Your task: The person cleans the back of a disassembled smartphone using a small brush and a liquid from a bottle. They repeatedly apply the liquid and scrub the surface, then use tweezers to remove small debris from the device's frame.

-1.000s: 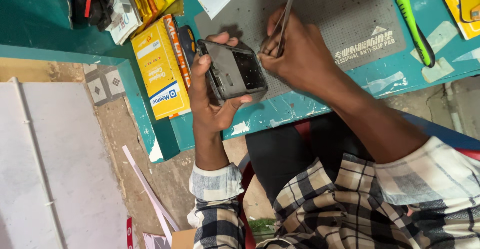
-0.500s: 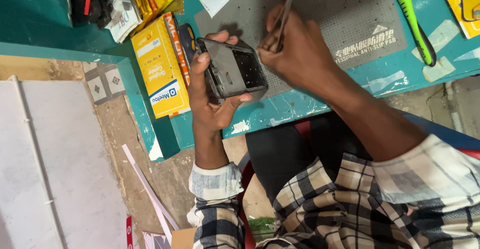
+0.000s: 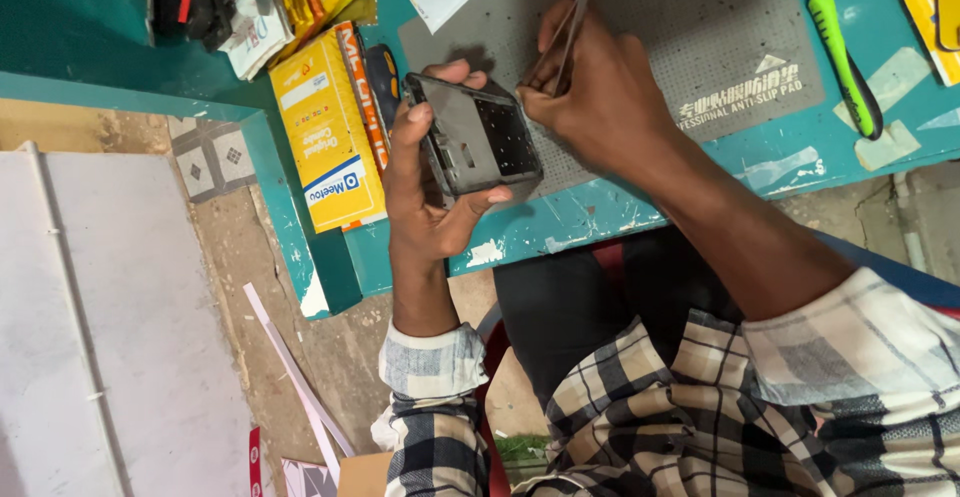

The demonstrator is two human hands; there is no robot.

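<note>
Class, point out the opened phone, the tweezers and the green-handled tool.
opened phone (image 3: 480, 142), head view, its bare inner frame.
tweezers (image 3: 578, 12), head view, the metal shaft above the right hand.
green-handled tool (image 3: 835, 32), head view, its handle.

a teal workbench (image 3: 600, 222) runs across the top, its paint chipped and scratched along the front edge. a second teal ledge (image 3: 90, 27) sits to the left, with a narrow teal upright (image 3: 290, 227) coming down beside it. below lies a dusty brown floor (image 3: 250, 287), with patterned tiles (image 3: 205, 157) showing near the ledge. a large pale grey board (image 3: 120, 327) covers the lower left. light is even and soft.
</note>
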